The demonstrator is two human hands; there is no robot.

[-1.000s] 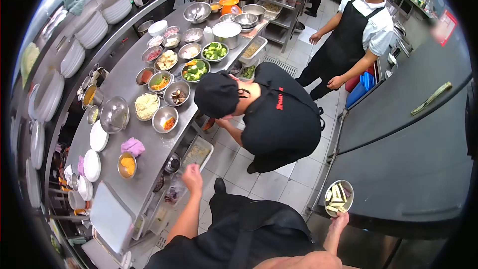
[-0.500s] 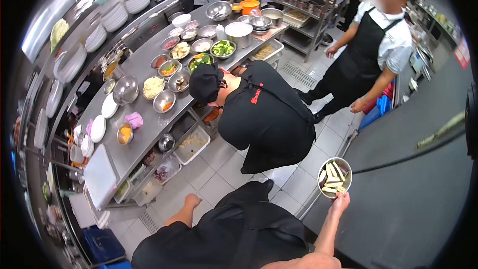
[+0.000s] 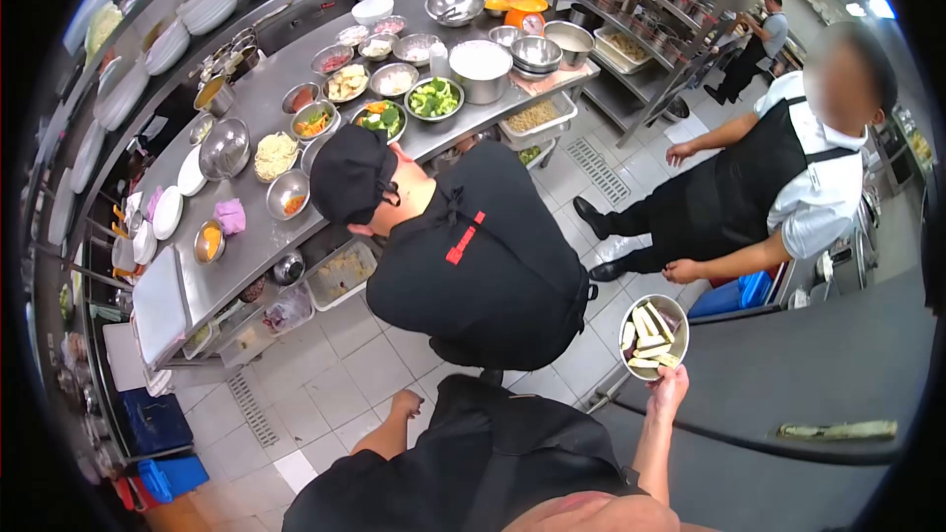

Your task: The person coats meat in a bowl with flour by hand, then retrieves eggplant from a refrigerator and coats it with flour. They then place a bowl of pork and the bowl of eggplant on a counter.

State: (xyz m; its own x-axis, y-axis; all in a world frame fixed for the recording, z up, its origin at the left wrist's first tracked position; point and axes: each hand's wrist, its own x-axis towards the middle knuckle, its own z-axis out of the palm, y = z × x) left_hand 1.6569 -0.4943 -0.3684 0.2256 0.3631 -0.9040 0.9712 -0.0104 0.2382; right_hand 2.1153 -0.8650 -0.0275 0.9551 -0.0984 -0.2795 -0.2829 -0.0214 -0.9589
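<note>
My right hand (image 3: 668, 390) grips the near rim of a round metal bowl (image 3: 680, 318), off to my right side. Pale cut sticks (image 3: 645, 335), some with dark purple skin like eggplant, lie inside it. My left hand (image 3: 405, 403) hangs low in front of my black apron, fingers curled, with nothing visible in it. Just ahead of me a co-worker in a black cap and black clothes (image 3: 483, 256) bends toward the counter, their hands hidden. Another person in a black apron (image 3: 729, 182) stands at the right, beyond the bowl, arms lowered.
A long steel counter (image 3: 261, 271) carries several bowls of cut food, a big pot (image 3: 481, 89) and a white cutting board (image 3: 160, 305). Food tubs (image 3: 340, 274) sit beneath it. A grey cabinet front (image 3: 778, 374) is at right. Drain grates (image 3: 599, 169) are set into the tiled floor.
My view has turned and moved forward, so the bending co-worker looks larger and further left. The standing person appears further right. The bowl stays in my right hand.
</note>
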